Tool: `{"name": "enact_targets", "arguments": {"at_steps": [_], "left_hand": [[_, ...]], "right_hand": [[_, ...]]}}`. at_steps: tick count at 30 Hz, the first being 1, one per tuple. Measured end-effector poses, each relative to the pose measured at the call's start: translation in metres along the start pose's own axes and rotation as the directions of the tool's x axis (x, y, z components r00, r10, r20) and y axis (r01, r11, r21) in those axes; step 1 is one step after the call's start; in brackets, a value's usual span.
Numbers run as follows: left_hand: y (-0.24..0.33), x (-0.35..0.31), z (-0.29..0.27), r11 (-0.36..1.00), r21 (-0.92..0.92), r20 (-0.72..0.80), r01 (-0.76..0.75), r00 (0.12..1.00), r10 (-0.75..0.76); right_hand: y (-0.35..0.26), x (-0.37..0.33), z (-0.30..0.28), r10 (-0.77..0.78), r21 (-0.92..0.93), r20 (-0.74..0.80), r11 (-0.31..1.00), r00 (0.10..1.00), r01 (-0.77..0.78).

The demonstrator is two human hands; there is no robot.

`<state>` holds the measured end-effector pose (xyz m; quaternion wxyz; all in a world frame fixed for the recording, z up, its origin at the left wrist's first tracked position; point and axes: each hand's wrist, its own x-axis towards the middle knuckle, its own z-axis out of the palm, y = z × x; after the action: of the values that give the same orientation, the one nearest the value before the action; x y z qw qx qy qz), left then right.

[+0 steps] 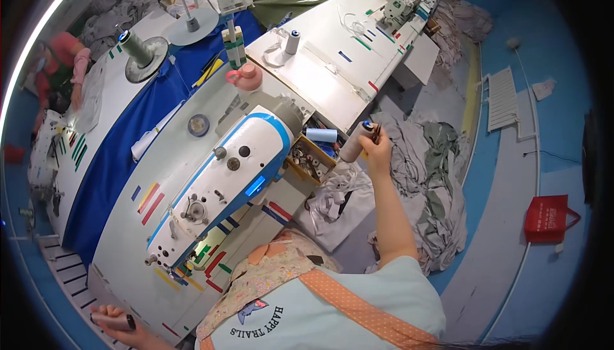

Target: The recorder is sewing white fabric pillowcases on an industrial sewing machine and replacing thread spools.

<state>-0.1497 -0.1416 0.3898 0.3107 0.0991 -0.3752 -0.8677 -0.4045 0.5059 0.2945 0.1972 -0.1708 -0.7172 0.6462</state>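
At the lower left, my left hand (pixel 114 329) is closed around a brownish-grey thread spool (pixel 110 321) with a dark end, beside the sewing table's edge. My right hand (pixel 378 148) grips a grey thread cone (pixel 352 146) with a blue tip, held tilted above the floor right of the machine. Something slim and dark (pixel 377 134) also shows at the right fingers; its kind is not clear. Between my two arms stands a white and blue sewing machine (pixel 224 171). Nearest the right hand is an open box (pixel 313 160) of bobbins and small metal parts, with a pale blue thread spool (pixel 321 135) next to it.
Piles of grey fabric (pixel 425 190) lie on the floor to the right. Another white sewing table (pixel 320 49) holds a white thread cone (pixel 292 42). Blue cloth (pixel 115 164) hangs between tables; a co-worker (pixel 64 62) sits far left. A red bag (pixel 547 219) hangs on the wall.
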Motion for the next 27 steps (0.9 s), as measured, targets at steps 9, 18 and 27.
{"name": "enact_targets", "arguments": {"at_steps": [9,18,27], "left_hand": [[-0.012,-0.017,0.028,0.937,0.337,-0.087,-0.088,0.988,0.125],[-0.089,-0.011,0.123,0.846,0.509,0.121,0.155,0.961,-0.249],[-0.21,0.032,0.257,0.619,0.495,0.327,0.61,0.53,-0.782]], "right_hand": [[0.029,0.062,-0.017,0.339,0.538,-0.032,0.799,0.94,-0.27],[-0.091,0.085,-0.01,-0.192,0.782,0.413,0.576,0.89,-0.238],[-0.14,0.031,0.086,-0.289,0.741,0.593,0.56,0.752,-0.369]]}}
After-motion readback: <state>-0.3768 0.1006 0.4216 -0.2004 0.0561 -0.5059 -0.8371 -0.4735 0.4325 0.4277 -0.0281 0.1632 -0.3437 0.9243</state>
